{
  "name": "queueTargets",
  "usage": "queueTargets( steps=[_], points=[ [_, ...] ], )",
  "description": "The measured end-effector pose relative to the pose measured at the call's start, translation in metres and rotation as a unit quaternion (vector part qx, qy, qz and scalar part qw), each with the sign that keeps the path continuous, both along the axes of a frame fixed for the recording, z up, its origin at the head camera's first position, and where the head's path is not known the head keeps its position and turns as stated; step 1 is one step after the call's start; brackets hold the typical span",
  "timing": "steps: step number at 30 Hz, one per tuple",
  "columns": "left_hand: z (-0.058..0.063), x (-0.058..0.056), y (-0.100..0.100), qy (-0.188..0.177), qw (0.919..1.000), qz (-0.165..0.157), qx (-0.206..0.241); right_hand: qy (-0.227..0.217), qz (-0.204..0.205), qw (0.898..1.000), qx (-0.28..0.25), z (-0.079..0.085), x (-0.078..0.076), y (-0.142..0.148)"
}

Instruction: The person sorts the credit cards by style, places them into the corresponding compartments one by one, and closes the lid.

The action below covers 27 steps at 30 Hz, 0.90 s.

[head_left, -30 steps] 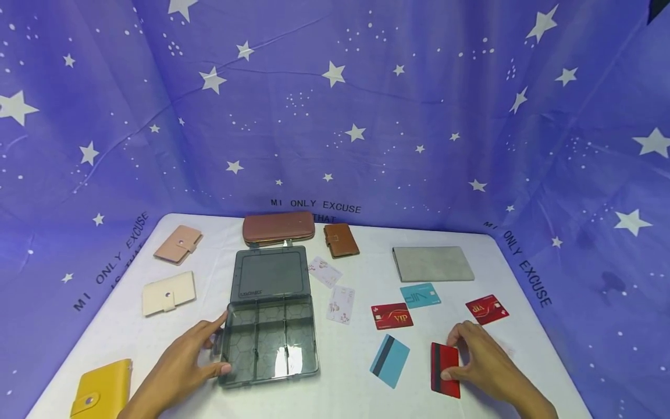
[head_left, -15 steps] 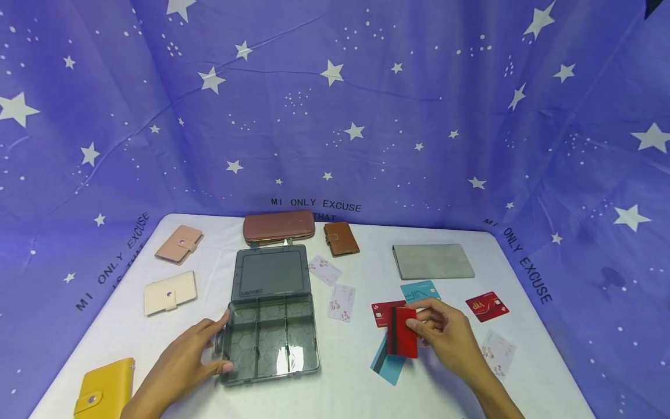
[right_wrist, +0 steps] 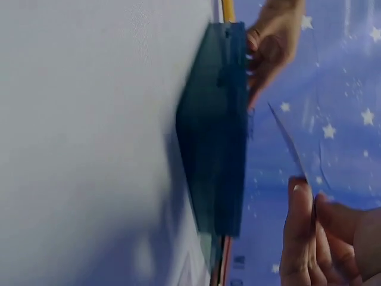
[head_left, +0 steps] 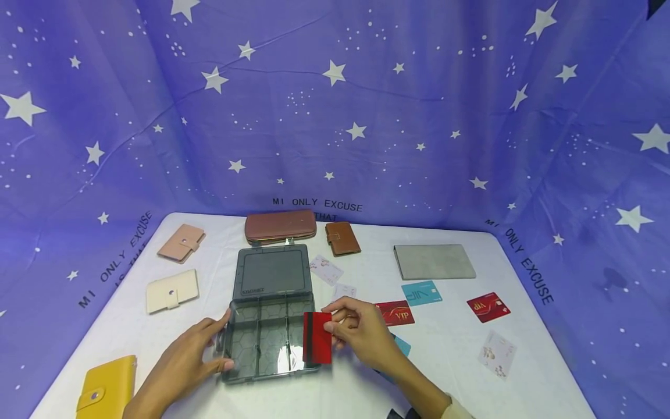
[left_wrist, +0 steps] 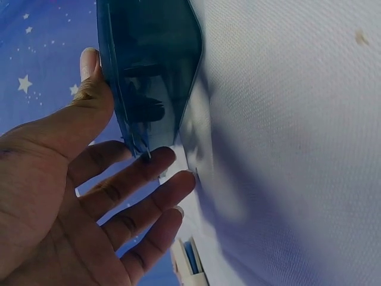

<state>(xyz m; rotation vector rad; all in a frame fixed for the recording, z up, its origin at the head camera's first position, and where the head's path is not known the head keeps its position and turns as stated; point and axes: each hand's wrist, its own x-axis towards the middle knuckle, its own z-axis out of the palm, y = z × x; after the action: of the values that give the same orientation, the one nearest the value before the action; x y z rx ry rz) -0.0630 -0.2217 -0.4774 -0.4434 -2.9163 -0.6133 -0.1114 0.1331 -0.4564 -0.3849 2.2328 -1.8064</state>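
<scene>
My left hand [head_left: 183, 358] holds the left side of a smoky clear plastic organizer box [head_left: 243, 346], which lies open with its lid [head_left: 274, 269] folded back. In the left wrist view its thumb [left_wrist: 90, 65] is on the rim and the lower fingers are spread beside the wall. My right hand [head_left: 363, 329] pinches a red card [head_left: 317, 338] by its right edge, dark stripe up, over the box's right compartments. Seen from the right wrist, the card [right_wrist: 289, 142] is edge-on and raised above the box wall [right_wrist: 211, 137]. The dividers make several compartments.
Right of the box lie a red VIP card [head_left: 399, 314], a blue card [head_left: 421, 293], another red card [head_left: 488, 307] and pale flowered cards [head_left: 497, 355]. Around stand yellow [head_left: 107, 387], cream [head_left: 171, 291], pink [head_left: 180, 243], brown [head_left: 342, 238], maroon [head_left: 281, 226] and grey [head_left: 434, 262] wallets.
My right hand has picked the red card up from the table at the right and carried it left, over the box. The left hand has stayed at the box's left side.
</scene>
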Motion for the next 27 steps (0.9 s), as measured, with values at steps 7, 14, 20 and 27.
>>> queueTargets(
  steps=[7, 14, 20, 27],
  points=[
    [0.002, 0.0, 0.001, -0.011, 0.9999, 0.006, -0.003, 0.121, -0.009, 0.986, 0.115, -0.015, -0.006, -0.034],
    [0.001, 0.0, 0.001, -0.008, 0.9999, 0.006, -0.008, 0.27, -0.04, 0.917, 0.29, -0.023, -0.006, -0.048],
    [0.002, 0.001, 0.002, -0.001, 0.9999, 0.006, -0.011, 0.285, -0.009, 0.901, 0.327, -0.023, -0.014, -0.047],
    [0.002, 0.0, 0.002, -0.006, 0.9999, 0.006, -0.009, 0.226, -0.014, 0.944, 0.24, -0.018, -0.056, -0.034]
  ],
)
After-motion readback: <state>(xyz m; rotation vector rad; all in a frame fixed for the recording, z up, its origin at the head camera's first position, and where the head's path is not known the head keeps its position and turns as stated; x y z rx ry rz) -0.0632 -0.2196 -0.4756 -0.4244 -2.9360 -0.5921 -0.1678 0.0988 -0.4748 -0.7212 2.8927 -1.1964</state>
